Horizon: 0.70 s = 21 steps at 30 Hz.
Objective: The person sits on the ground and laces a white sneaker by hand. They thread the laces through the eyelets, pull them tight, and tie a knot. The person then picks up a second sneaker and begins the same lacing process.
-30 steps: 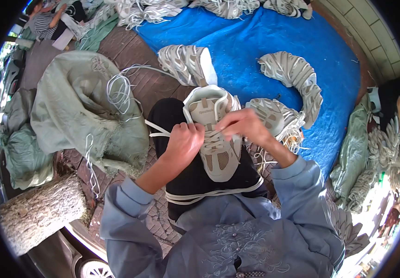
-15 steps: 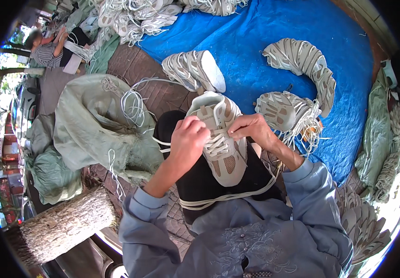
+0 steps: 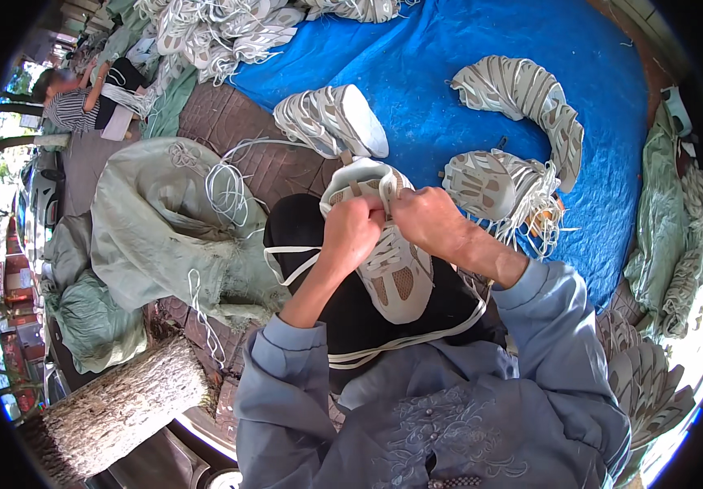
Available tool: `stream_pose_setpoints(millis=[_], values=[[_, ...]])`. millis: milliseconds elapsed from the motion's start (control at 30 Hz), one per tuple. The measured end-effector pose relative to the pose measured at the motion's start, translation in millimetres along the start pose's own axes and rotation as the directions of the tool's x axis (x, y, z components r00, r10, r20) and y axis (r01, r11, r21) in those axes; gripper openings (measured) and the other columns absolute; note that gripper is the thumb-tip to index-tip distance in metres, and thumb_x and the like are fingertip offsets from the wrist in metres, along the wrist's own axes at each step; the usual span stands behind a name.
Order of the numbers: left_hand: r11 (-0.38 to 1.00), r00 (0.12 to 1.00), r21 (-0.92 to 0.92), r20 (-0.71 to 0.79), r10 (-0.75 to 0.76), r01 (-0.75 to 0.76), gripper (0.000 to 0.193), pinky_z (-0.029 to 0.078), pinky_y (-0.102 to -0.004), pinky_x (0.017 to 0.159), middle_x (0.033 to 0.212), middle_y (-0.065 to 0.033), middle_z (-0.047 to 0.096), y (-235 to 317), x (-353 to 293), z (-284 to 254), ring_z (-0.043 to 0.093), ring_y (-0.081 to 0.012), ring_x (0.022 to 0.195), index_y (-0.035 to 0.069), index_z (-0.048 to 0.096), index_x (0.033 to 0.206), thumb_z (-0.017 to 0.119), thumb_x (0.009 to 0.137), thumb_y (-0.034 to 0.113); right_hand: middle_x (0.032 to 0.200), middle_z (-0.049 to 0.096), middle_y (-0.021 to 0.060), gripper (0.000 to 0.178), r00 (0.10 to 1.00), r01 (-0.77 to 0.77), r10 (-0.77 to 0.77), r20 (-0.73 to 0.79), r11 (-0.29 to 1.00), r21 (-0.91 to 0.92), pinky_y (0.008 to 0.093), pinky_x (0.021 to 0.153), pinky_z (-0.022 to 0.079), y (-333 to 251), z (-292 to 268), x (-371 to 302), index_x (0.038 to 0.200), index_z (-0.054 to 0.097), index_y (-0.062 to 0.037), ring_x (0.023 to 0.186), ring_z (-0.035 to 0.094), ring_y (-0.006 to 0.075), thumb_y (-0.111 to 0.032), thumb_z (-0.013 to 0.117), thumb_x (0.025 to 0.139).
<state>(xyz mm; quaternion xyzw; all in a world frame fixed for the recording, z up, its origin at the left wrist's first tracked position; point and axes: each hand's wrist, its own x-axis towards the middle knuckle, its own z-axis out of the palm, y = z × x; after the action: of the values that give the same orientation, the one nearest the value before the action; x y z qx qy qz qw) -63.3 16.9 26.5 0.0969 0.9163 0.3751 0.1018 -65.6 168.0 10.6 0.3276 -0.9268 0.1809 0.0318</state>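
Note:
A beige and white sneaker lies on my black-clad lap, its toe toward me and its opening away. White laces cross its front. My left hand is closed at the upper eyelets by the tongue, seemingly pinching lace; its fingertips are partly hidden. A loose lace loop emerges to the left of that wrist. Pressed close beside it, my right hand is closed on the upper right edge of the shoe, by the collar. What lies between the two thumbs is hard to make out.
Nested shoe uppers stand beyond the sneaker. On a blue tarp lie a curved row of uppers and another laced bundle. Left are a pale sack and a log. Another person sits far left.
Both hands have moved up the sneaker toward its opening and drawn together. My left hand shifted right over the tongue; the crossed laces below show more.

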Motion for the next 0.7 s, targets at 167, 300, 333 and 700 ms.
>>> stream_pose_setpoints(millis=[167, 300, 333, 700], values=[[1.0, 1.0, -0.018, 0.014, 0.016, -0.016, 0.014, 0.043, -0.0426, 0.06, 0.065, -0.0199, 0.056, -2.0, 4.1, 3.2, 0.056, -0.0362, 0.065, 0.003, 0.061, 0.071, 0.049, 0.073, 0.01, 0.065, 0.056, 0.0133, 0.008, 0.994, 0.021, -0.021, -0.103, 1.0, 0.006, 0.0346, 0.046, 0.049, -0.7, 7.7, -1.8, 0.064, 0.056, -0.0016, 0.055, 0.06, 0.0243, -0.009, 0.055, 0.063], [0.997, 0.99, -0.059, 0.136, 0.049, -0.041, 0.013, 0.043, -0.0422, 0.06, 0.065, -0.0196, 0.056, 1.5, 7.4, -5.1, 0.056, -0.0359, 0.064, 0.002, 0.061, 0.069, 0.05, 0.071, 0.01, 0.063, 0.054, 0.0115, 0.009, 0.987, 0.009, -0.004, -0.159, 1.0, 0.029, 0.034, 0.045, 0.049, -4.5, 11.4, -6.2, 0.063, 0.055, -0.0019, 0.054, 0.059, 0.0238, -0.011, 0.055, 0.064], [0.995, 0.994, -0.069, 0.071, 0.078, -0.073, 0.014, 0.042, -0.0419, 0.059, 0.065, -0.0193, 0.056, -0.3, 7.3, -0.4, 0.056, -0.0358, 0.064, 0.002, 0.06, 0.069, 0.05, 0.07, 0.01, 0.063, 0.054, 0.0114, 0.009, 0.989, -0.003, 0.004, -0.149, 1.0, 0.008, 0.0339, 0.045, 0.049, -8.1, 8.5, -2.7, 0.063, 0.055, -0.0019, 0.054, 0.06, 0.0238, -0.011, 0.055, 0.064], [0.979, 0.968, 0.114, 0.207, 0.141, -0.167, 0.012, 0.044, -0.0404, 0.056, 0.064, -0.0178, 0.057, -15.4, 6.5, -0.8, 0.056, -0.0342, 0.06, 0.003, 0.059, 0.067, 0.051, 0.07, 0.01, 0.065, 0.052, 0.0089, 0.01, 0.966, 0.016, 0.092, -0.24, 0.91, 0.413, 0.0322, 0.054, 0.047, 10.7, 17.1, -11.9, 0.066, 0.052, -0.0033, 0.062, 0.057, 0.0238, -0.003, 0.061, 0.062]])
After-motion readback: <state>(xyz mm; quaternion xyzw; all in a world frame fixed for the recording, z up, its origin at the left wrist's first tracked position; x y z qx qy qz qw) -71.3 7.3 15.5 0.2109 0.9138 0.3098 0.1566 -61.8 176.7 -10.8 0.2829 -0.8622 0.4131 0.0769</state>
